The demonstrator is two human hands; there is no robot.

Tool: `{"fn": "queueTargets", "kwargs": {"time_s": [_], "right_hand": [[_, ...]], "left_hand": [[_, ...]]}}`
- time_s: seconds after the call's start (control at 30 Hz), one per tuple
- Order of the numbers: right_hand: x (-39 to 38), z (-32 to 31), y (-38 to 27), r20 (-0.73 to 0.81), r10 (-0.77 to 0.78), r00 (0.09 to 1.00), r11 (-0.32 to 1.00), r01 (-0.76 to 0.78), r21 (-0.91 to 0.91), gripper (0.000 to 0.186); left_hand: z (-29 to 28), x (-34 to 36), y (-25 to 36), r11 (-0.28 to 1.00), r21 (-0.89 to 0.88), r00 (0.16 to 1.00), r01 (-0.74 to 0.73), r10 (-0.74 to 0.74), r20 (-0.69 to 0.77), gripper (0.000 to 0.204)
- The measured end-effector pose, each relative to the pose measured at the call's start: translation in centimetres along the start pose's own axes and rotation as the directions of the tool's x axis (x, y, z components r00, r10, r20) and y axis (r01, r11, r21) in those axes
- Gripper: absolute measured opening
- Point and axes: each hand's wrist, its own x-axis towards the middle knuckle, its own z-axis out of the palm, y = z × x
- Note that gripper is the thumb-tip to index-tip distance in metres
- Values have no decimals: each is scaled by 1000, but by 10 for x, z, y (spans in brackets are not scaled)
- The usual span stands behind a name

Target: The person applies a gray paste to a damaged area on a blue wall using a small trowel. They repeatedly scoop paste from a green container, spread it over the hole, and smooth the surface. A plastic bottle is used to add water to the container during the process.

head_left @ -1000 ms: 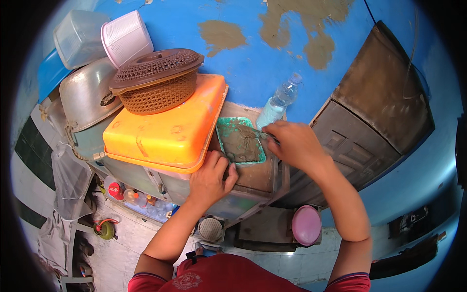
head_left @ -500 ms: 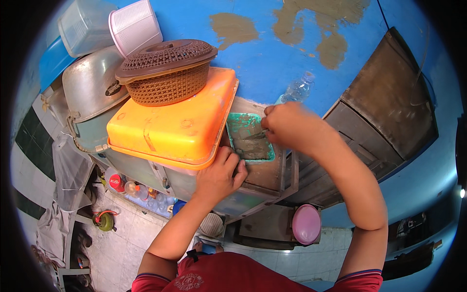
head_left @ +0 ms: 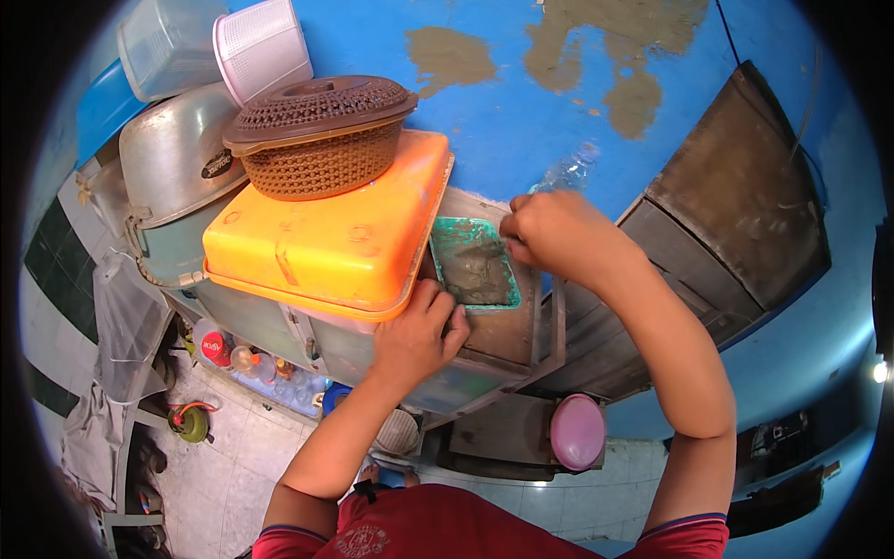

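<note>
The green tray (head_left: 456, 226) was located just right of the frame's centre, lying on the brown top of a cabinet (head_left: 494, 337). Grey paste (head_left: 477, 275) covered most of its floor, with green showing mainly along the upper part and rim. The right hand (head_left: 559, 233) was found over the tray's right edge, its fingers bent inward; the fingertips were largely hidden, so whether they pinched anything could not be determined. The left hand (head_left: 414, 326), left of and below the tray, rested at the cabinet's front edge beside an orange box (head_left: 317, 247), fingers curled and thumb apart from them; its grip could not be confirmed. A lidded brown basket (head_left: 321, 172) sat on the box. A clear bottle (head_left: 570, 172) stood behind the right hand, partly covered. Grey patches (head_left: 452, 58) marked the blue wall (head_left: 494, 121) at the top.
</note>
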Motion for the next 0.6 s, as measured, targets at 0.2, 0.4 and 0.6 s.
{"fn": "queueTargets", "kwargs": {"time_s": [0.2, 0.4, 0.6], "right_hand": [[6, 18, 20, 3, 38, 999, 998, -38, 41, 15], [-13, 3, 12, 189, 140, 972, 988, -149, 33, 15], [-21, 8, 18, 27, 113, 993, 993, -112, -42, 16]], "left_hand": [[-1, 0, 1, 1000, 5, 1000, 5, -5, 23, 18], [-1, -3, 1, 999, 32, 997, 28, -30, 72, 21], [-7, 4, 7, 999, 28, 996, 43, -45, 83, 41]]}}
